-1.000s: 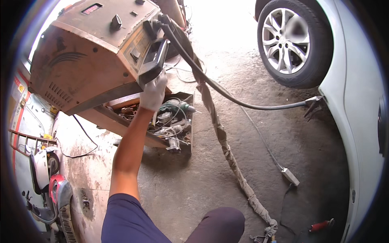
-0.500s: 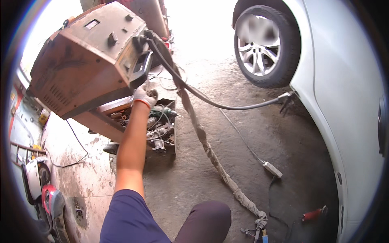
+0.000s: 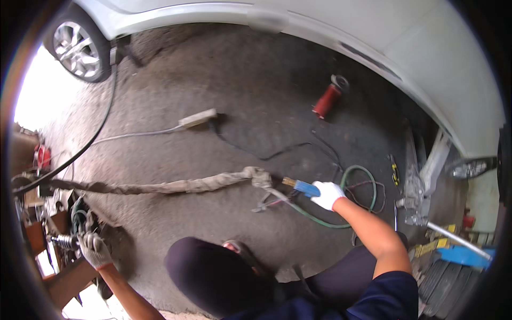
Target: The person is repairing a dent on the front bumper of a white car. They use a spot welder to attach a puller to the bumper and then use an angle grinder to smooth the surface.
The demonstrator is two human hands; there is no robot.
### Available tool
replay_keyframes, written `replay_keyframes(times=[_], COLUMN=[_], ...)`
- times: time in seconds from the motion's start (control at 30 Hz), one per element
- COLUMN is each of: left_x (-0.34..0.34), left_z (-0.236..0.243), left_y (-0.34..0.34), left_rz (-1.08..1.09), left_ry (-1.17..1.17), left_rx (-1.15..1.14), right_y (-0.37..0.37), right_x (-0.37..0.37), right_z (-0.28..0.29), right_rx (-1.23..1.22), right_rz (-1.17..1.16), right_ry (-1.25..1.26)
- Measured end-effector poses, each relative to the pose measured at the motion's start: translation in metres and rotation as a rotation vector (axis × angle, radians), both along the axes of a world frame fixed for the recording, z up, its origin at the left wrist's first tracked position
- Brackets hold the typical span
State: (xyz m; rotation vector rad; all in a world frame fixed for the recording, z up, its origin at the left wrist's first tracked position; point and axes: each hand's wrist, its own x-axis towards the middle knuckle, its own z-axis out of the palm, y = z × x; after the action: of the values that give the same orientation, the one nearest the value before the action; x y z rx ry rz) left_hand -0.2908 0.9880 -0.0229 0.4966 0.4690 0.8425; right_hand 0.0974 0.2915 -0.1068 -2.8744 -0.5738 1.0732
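My right hand, in a white glove with a red cuff, is closed round a blue-handled tool with a brass-coloured tip pointing left. Just left of that tip is the end of a long cloth-wrapped cable; a green hose loops below and behind my right hand. At the lower left my gloved left hand bends its fingers over a cluttered tool tray, beside a silver-and-black cylindrical part and a green power tool. What its curled fingers hold, if anything, is hidden.
A silver car runs along the far side. On the floor lie a red angle grinder, a pale power strip with a black cord and a yellow screwdriver. At the right is a floor jack with a long handle.
My view has swung toward the right. My left hand has gone from the machine's front down to the tray. My right hand has come into view, gripping the blue-handled tool, previously by the cable end.
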Motion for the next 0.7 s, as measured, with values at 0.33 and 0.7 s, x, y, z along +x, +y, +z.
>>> replay_keyframes(times=[0.33, 0.7], left_x=[0.091, 0.304], left_z=[-0.015, 0.111], left_y=[-0.383, -0.801], left_rz=[-0.048, -1.012], left_ry=[1.077, 1.261], left_rx=[0.457, 0.852], right_y=[-0.143, -0.223], right_x=[0.039, 0.062], right_z=[-0.001, -0.017], right_rx=[0.528, 0.689], right_rz=[-0.038, 0.209], right_ry=[0.203, 0.246])
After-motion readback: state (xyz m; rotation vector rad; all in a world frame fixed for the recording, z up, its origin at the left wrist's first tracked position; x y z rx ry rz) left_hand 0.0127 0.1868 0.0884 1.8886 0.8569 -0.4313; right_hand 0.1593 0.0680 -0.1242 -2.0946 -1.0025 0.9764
